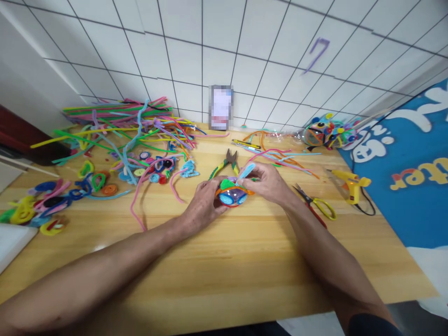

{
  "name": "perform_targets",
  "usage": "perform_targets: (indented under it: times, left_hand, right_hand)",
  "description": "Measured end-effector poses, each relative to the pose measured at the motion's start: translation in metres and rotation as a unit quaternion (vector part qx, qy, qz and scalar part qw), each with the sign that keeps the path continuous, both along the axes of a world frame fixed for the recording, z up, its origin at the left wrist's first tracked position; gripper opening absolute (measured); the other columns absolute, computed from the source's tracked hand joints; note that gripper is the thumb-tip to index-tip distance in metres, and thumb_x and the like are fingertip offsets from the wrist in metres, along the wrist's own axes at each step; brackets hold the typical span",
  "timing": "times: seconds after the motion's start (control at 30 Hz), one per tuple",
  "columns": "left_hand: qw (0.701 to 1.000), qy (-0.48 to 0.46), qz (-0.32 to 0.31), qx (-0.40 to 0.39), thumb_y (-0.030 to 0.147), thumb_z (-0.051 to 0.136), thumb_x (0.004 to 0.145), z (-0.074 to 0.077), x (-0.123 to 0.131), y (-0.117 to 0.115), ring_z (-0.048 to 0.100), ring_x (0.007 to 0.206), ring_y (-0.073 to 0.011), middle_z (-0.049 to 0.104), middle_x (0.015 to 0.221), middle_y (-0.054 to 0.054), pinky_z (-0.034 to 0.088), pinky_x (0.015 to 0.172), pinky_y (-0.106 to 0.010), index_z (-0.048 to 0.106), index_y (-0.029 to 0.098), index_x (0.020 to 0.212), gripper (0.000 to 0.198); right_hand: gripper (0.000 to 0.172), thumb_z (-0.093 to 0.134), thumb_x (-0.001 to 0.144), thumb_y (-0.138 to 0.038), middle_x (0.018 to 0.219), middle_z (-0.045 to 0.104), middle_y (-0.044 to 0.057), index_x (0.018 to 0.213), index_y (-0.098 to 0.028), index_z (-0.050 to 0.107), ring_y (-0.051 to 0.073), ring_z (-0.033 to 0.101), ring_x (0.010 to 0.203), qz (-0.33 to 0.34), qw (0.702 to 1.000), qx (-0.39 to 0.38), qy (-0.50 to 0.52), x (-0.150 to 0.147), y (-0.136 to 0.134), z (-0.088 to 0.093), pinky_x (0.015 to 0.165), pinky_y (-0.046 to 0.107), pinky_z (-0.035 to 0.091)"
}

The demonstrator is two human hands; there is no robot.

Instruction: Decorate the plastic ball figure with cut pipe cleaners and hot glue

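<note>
One clear bauble (234, 190) was held over one desk (224, 261)
The left hand (201, 203) curled round its side, the right hand (265, 183) pinched one pale-blue strip (248, 171); it had two blue ovals (227, 199) and one green patch (227, 184)

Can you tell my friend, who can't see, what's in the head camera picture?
A person's left hand holds a colourful craft piece while the right hand pinches a light-blue strip at its top. Pliers, scissors, a yellow glue gun and fuzzy stems lie on the wooden table.
</note>
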State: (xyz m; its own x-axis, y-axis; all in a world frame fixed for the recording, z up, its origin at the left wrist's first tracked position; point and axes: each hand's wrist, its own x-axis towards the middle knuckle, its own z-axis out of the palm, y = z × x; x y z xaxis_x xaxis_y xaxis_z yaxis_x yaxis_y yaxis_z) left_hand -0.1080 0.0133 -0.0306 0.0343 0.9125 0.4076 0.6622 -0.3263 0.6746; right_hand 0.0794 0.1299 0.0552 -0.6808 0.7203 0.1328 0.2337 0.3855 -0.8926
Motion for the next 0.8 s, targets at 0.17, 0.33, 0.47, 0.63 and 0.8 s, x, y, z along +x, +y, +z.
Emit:
perform_targets:
  times: [0.17, 0.33, 0.47, 0.63, 0.8]
  left_hand:
    - [1.000, -0.005, 0.005, 0.002, 0.022, 0.083, 0.084, -0.0013, -0.0009, -0.0003, 0.068, 0.129, -0.0307, 0.070, 0.138, -0.011, 0.052, 0.111, -0.047, 0.053, 0.024, 0.138, 0.062]
    - [1.000, -0.006, 0.001, 0.013, 0.021, 0.084, 0.083, -0.0024, -0.0011, 0.0002, 0.070, 0.125, -0.0308, 0.072, 0.137, -0.011, 0.054, 0.107, -0.048, 0.053, 0.025, 0.140, 0.065]
    - [1.000, -0.008, 0.006, 0.015, 0.020, 0.083, 0.082, -0.0023, -0.0015, 0.0001, 0.069, 0.128, -0.0309, 0.071, 0.138, -0.011, 0.054, 0.109, -0.048, 0.053, 0.024, 0.138, 0.063]
    - [1.000, -0.002, -0.008, 0.010, 0.019, 0.081, 0.083, -0.0013, -0.0033, -0.0001, 0.068, 0.131, -0.0318, 0.069, 0.142, -0.013, 0.053, 0.110, -0.049, 0.052, 0.024, 0.139, 0.064]
    - [1.000, 0.004, 0.001, 0.013, 0.016, 0.081, 0.082, 0.0005, -0.0022, -0.0004, 0.069, 0.128, -0.0301, 0.071, 0.140, -0.011, 0.054, 0.109, -0.047, 0.053, 0.024, 0.139, 0.064]
  right_hand:
    - [0.014, 0.076, 0.077, -0.033, 0.075, 0.075, 0.000, 0.077, -0.020, 0.071, 0.016, 0.069, 0.070, 0.008, 1.000, 0.000, -0.002, -0.0002, -0.0019, 0.0018, 0.069, 0.027, 0.055]
    - [0.013, 0.075, 0.077, -0.032, 0.077, 0.075, 0.001, 0.078, -0.020, 0.071, 0.016, 0.070, 0.072, 0.014, 1.000, -0.002, 0.001, -0.0002, -0.0025, 0.0028, 0.069, 0.027, 0.056]
    - [0.015, 0.075, 0.077, -0.033, 0.077, 0.075, 0.001, 0.078, -0.019, 0.071, 0.016, 0.070, 0.072, 0.008, 1.000, -0.002, -0.002, 0.0005, -0.0019, 0.0024, 0.070, 0.027, 0.055]
    - [0.017, 0.075, 0.077, -0.035, 0.076, 0.074, 0.001, 0.077, -0.019, 0.071, 0.015, 0.069, 0.071, 0.002, 1.000, -0.001, -0.010, -0.0001, -0.0012, 0.0009, 0.070, 0.027, 0.055]
    - [0.019, 0.075, 0.078, -0.037, 0.076, 0.073, 0.001, 0.077, -0.018, 0.069, 0.015, 0.067, 0.070, -0.001, 1.000, 0.000, -0.014, -0.0008, -0.0016, 0.0006, 0.069, 0.027, 0.054]
